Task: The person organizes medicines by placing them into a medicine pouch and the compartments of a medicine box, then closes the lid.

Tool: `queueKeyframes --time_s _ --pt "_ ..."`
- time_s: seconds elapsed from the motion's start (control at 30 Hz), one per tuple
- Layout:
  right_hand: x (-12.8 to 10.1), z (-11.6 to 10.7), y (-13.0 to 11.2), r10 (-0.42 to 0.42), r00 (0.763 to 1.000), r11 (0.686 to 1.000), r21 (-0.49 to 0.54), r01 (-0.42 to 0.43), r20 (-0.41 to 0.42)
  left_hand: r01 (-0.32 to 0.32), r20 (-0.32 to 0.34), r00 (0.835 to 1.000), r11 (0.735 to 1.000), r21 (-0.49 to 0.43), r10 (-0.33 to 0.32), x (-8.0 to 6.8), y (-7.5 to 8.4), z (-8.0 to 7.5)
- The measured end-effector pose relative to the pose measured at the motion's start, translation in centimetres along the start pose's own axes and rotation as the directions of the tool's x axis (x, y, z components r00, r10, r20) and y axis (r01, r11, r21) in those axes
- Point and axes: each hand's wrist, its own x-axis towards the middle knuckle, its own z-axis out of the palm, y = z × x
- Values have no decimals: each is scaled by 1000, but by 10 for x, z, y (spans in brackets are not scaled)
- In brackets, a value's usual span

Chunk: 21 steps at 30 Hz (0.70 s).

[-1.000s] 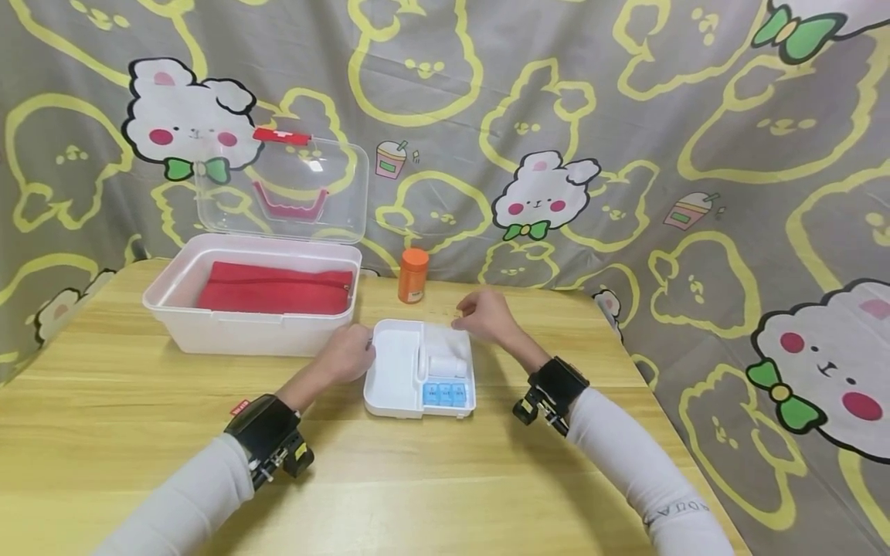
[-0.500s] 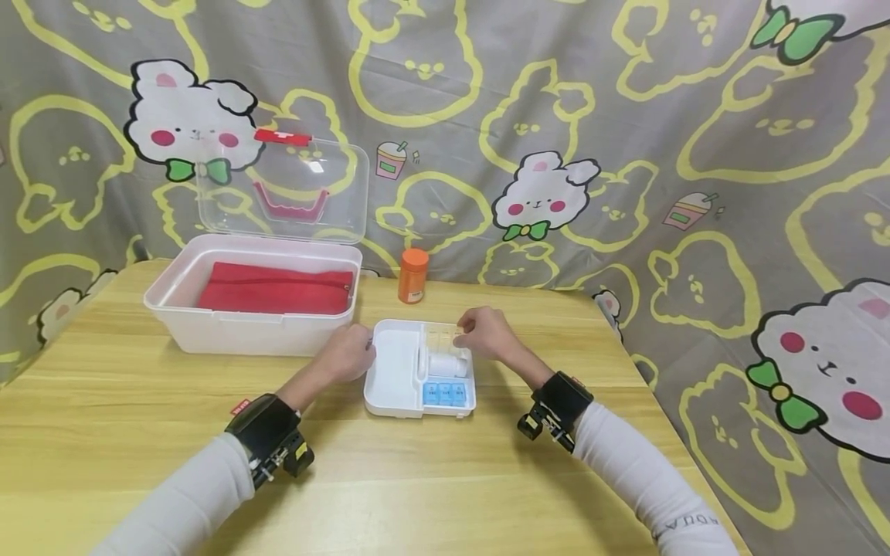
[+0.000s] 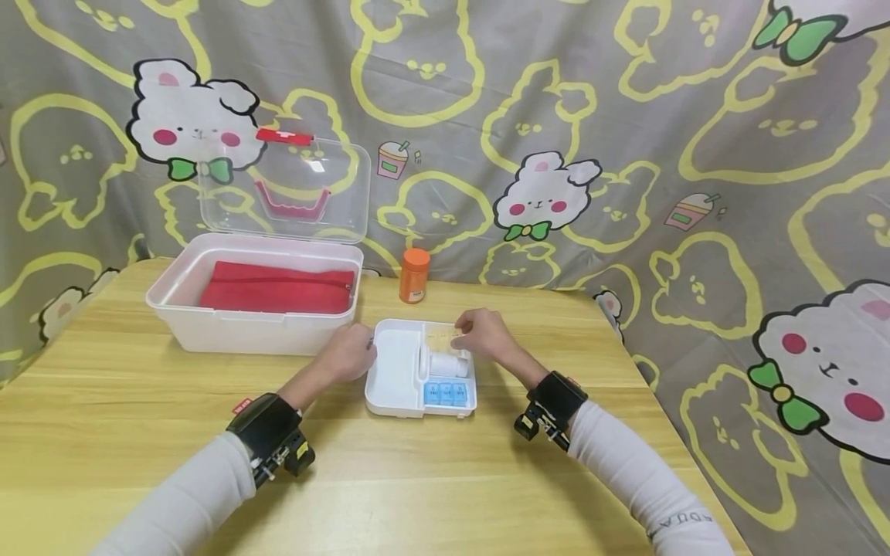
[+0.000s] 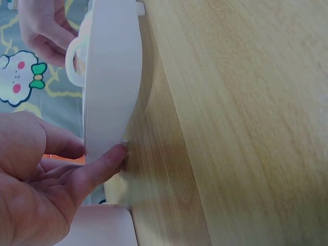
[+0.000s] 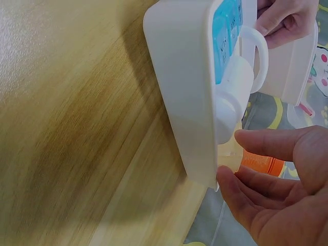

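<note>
Left of centre, an open tub [image 3: 239, 333] stands near the left hand [image 3: 349, 352], which pinches the white case [image 3: 394, 372]; the right hand [image 3: 484, 335] pinches a yellowish box [image 3: 437, 338] beside a white bottle [image 3: 445, 365].

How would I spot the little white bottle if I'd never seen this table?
On the wooden table, find the shallow white case whose edge the left hand holds. In its right half, just beyond three blue boxes, lies the white bottle. Unlike the boxes, it is round and white; unlike the orange bottle standing behind, it is on its side.
</note>
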Motion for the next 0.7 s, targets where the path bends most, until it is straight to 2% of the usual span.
queueKeyframes --time_s 0.4,0.7 --pt "2 1 2 20 1000 1000 -6 -20 5 19 7 1000 1000 -10 -19 1 -1 1" --pt "1 -1 1 26 999 1000 -8 -26 20 -6 -7 1000 1000 7 6 1 -1 2"
